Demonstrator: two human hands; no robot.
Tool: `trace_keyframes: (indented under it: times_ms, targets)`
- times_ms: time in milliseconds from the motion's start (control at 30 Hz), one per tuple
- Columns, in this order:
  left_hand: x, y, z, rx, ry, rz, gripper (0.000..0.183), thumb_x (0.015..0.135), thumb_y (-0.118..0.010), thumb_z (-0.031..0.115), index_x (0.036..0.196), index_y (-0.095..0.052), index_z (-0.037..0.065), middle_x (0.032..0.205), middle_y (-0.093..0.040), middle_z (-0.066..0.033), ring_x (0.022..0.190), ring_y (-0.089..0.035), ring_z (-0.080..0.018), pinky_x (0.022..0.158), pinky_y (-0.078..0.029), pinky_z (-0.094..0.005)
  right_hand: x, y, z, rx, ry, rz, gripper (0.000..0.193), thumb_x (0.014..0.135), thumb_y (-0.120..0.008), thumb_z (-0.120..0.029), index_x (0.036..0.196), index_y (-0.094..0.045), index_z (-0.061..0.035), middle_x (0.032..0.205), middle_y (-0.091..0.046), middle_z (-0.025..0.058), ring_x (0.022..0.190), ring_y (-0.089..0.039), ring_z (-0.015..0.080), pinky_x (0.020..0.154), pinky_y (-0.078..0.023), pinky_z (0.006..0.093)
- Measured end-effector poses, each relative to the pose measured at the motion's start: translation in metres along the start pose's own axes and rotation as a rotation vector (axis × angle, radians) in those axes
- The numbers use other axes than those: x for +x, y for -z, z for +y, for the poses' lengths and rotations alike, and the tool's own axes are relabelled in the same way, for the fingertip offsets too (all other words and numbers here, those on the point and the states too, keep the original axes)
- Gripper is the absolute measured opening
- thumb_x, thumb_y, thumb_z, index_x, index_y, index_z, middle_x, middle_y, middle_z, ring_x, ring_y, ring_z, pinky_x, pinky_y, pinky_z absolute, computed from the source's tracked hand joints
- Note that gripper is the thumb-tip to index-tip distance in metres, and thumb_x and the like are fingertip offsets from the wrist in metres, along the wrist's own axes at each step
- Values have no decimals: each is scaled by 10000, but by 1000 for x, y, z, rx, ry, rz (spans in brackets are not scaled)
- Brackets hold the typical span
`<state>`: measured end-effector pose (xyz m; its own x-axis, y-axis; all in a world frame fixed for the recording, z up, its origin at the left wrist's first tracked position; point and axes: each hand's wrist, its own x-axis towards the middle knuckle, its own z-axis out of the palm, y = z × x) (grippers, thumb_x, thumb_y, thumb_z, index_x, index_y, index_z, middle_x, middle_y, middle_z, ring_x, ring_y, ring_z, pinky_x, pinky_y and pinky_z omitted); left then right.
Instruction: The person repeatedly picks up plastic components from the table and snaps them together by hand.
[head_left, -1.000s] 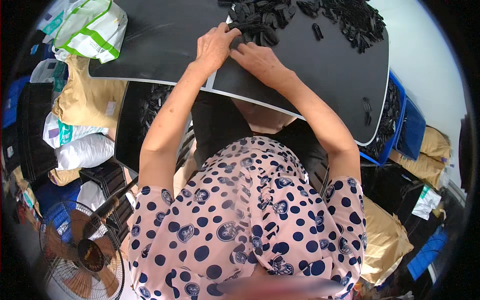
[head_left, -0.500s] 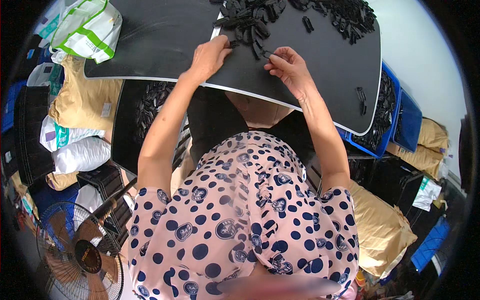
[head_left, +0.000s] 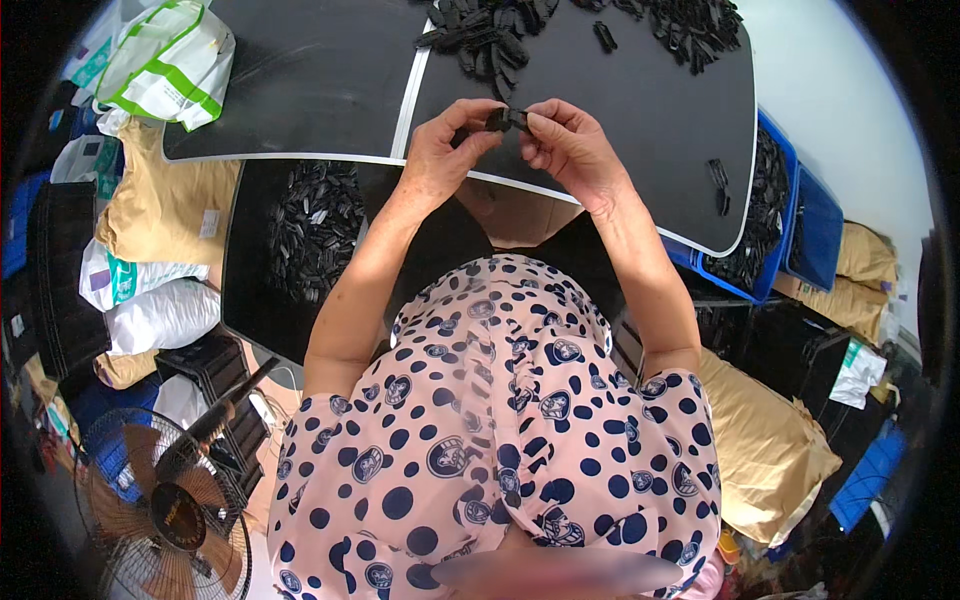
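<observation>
Both hands meet above the near edge of the black table (head_left: pixel 640 170). My left hand (head_left: pixel 447 150) pinches a small black plastic part (head_left: pixel 495 120) between thumb and fingertips. Against it, my right hand (head_left: pixel 578 150) grips a black plastic piece (head_left: pixel 517 119); the two touch end to end, and I cannot tell whether they are joined. Just beyond my fingers lies a pile of long, narrow black pieces (head_left: pixel 490 40). A single black piece (head_left: pixel 604 37) lies apart from it, and a couple more black pieces (head_left: pixel 719 187) rest near the right edge.
A second heap of black pieces (head_left: pixel 697 30) sits at the far right. Blue bins (head_left: pixel 790 215) holding black parts stand beside the table. At left are a white-and-green bag (head_left: pixel 165 70), a lower black surface with loose parts (head_left: pixel 315 235), and a fan (head_left: pixel 165 510).
My left hand has moved right, away from the white strip, and come together with my right hand, which shifted slightly left. Their black pieces now touch.
</observation>
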<state>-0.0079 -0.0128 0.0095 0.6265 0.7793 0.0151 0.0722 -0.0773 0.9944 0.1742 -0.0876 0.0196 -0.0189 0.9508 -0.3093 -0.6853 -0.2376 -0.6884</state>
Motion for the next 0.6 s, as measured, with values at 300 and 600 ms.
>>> trace_keyframes:
  times_ms: [300, 600]
  targets:
    - [-14, 4, 19, 188, -71, -46, 219, 808, -659, 27, 1023, -617, 28, 863, -645, -32, 800, -597, -96, 696, -485, -249, -11, -5, -23, -269, -222, -125, 156, 877, -638, -184, 912, -579, -44, 729, -606, 39, 580, -559, 79, 502, -452, 178]
    - [-23, 4, 25, 537, -428, -52, 266, 700, -725, 39, 943, -616, 25, 794, -608, -95, 665, -572, -240, 589, -465, -313, -6, -7, -33, -743, -400, -301, 237, 911, -596, -238, 835, -608, -13, 678, -574, 1, 525, -462, 18, 456, -367, 157]
